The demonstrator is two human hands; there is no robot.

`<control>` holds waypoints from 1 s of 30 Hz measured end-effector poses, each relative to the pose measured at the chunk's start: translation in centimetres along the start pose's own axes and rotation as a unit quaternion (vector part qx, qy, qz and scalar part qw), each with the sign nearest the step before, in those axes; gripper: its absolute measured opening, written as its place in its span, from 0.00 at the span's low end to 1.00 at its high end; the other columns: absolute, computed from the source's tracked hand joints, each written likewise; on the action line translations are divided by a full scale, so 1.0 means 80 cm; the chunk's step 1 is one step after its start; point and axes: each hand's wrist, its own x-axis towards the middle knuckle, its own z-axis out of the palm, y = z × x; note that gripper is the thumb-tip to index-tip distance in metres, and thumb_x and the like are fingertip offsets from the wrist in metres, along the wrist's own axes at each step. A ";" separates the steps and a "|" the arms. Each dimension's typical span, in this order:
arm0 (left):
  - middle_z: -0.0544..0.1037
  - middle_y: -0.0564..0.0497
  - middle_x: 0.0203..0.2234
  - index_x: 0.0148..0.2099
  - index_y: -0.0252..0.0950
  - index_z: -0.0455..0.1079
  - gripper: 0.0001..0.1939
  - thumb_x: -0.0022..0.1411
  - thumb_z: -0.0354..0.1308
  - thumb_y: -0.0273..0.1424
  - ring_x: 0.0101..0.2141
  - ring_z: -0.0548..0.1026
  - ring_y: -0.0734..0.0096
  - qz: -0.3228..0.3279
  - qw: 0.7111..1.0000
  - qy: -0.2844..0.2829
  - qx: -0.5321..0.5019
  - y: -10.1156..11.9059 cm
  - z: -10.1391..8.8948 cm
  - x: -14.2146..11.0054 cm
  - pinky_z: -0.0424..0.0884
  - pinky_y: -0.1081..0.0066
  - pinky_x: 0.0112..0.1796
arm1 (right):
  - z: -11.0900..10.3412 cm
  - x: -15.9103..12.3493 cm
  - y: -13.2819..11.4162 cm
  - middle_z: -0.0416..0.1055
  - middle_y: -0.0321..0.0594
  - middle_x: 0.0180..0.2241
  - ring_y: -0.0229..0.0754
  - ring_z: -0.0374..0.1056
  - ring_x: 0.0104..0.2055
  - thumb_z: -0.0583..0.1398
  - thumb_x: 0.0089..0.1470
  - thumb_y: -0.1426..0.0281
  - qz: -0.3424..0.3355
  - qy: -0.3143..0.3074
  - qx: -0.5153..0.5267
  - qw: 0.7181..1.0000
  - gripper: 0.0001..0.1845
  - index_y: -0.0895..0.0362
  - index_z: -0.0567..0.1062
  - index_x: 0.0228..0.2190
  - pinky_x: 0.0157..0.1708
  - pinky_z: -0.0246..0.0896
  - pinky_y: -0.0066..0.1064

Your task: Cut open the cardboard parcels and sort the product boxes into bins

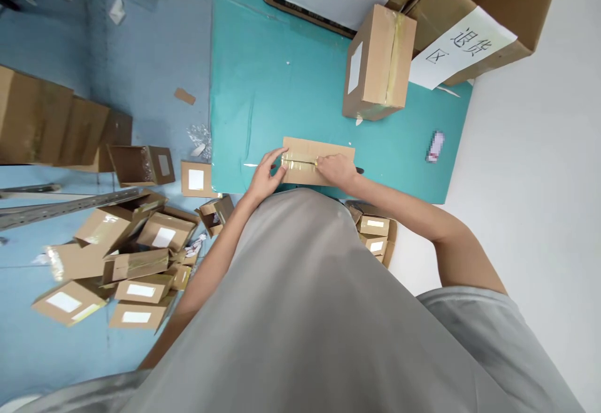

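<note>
A small cardboard box (300, 178) lies at the near edge of the teal table, with clear tape along the middle of its top. A dark slit runs along the tape. My left hand (268, 178) holds the box's left end, thumb and fingers apart on either side of the tape. Over the right part of the box, my right hand (339, 170) is closed around a box cutter (360, 170). The cutter's dark end sticks out behind the hand, and its tip is at the slit; most of it is hidden in the fist.
A taller taped box (375, 62) stands farther back on the teal table (253, 87). Large open cartons with paper signs (462, 47) line the back. Opened boxes (141, 256) are heaped on the floor at left. A carton of small boxes (375, 231) sits below right, beside a white wall.
</note>
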 end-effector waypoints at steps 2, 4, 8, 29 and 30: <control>0.72 0.37 0.72 0.77 0.43 0.69 0.35 0.78 0.56 0.55 0.70 0.73 0.48 -0.010 1.000 0.021 0.001 0.001 0.007 -0.001 0.77 0.50 0.66 | 0.018 -0.034 0.033 0.85 0.67 0.51 0.59 0.84 0.56 0.50 0.77 0.76 0.058 -0.005 -0.012 0.998 0.21 0.66 0.80 0.57 0.50 0.75 0.42; 0.73 0.38 0.72 0.76 0.44 0.70 0.33 0.77 0.56 0.53 0.70 0.74 0.48 -0.020 0.999 0.042 0.006 0.004 0.017 -0.001 0.77 0.50 0.66 | 0.037 -0.069 0.068 0.86 0.65 0.49 0.58 0.85 0.54 0.50 0.76 0.78 0.104 -0.016 -0.015 0.994 0.21 0.66 0.81 0.56 0.47 0.74 0.41; 0.74 0.39 0.70 0.72 0.43 0.72 0.30 0.74 0.58 0.46 0.67 0.75 0.48 -0.030 0.998 0.054 0.017 0.018 0.042 0.001 0.78 0.50 0.64 | 0.072 -0.114 0.120 0.86 0.67 0.50 0.60 0.85 0.54 0.49 0.79 0.74 0.126 -0.020 -0.006 0.992 0.21 0.66 0.80 0.57 0.46 0.73 0.41; 0.78 0.42 0.48 0.50 0.43 0.63 0.19 0.82 0.48 0.54 0.52 0.80 0.54 -0.095 0.940 0.232 0.230 0.050 0.104 0.044 0.73 0.54 0.62 | 0.185 -0.095 0.200 0.83 0.54 0.56 0.53 0.80 0.54 0.48 0.84 0.56 0.017 0.095 0.094 0.991 0.25 0.55 0.77 0.61 0.38 0.59 0.34; 0.78 0.42 0.48 0.50 0.43 0.63 0.19 0.81 0.48 0.54 0.53 0.80 0.53 -0.100 0.941 0.229 0.227 0.051 0.104 0.044 0.73 0.53 0.63 | 0.186 -0.093 0.201 0.83 0.54 0.56 0.53 0.80 0.54 0.48 0.84 0.56 0.016 0.096 0.101 0.990 0.25 0.55 0.78 0.61 0.38 0.58 0.34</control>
